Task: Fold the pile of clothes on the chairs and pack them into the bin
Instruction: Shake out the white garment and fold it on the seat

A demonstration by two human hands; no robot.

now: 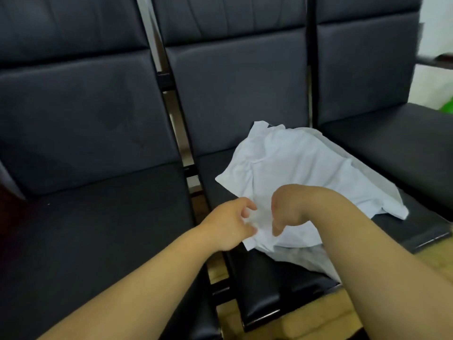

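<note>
A white garment (296, 168) lies spread and wrinkled on the seat of the middle black chair (267, 278). Its near left corner is between my two hands. My left hand (228, 224) has its fingers curled at that corner and pinches the cloth's edge. My right hand (285, 212) is bent down at the wrist, with its fingers curled onto the same corner from the right. A grey part of the cloth hangs over the seat's front edge, beneath my right forearm. No bin is in view.
Three black padded chairs stand side by side: the left seat (98, 241), the middle one, and the right seat (402, 148). Metal frame bars run between them. A wooden floor (367, 312) shows below the seats. Something green (446, 106) is at the far right.
</note>
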